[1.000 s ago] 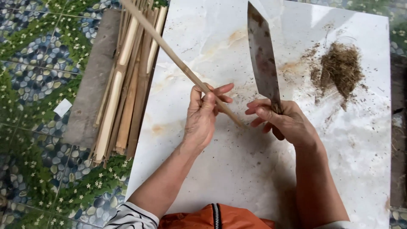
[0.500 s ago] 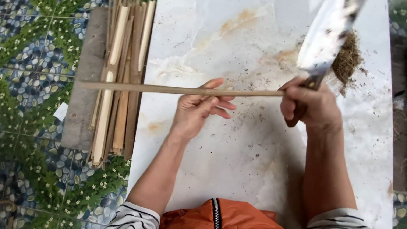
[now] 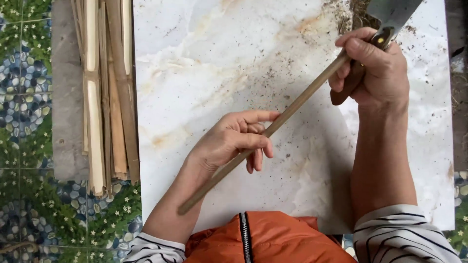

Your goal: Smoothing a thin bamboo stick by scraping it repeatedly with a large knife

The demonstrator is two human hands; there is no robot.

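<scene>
A home craft spot on a patio floor: a white marble-look slab (image 3: 204, 73) serves as the bench, with split bamboo strips (image 3: 105, 92) stacked just left of it on floral, pebble-patterned tiles (image 3: 24, 97), and shavings (image 3: 351, 14) at its far edge.

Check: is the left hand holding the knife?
No, the right hand grips the knife; the left hand holds the bamboo stick.

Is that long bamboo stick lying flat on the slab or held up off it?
Held up, slanted: the bamboo stick runs between the left hand and the right hand, which also grips a knife.
</scene>
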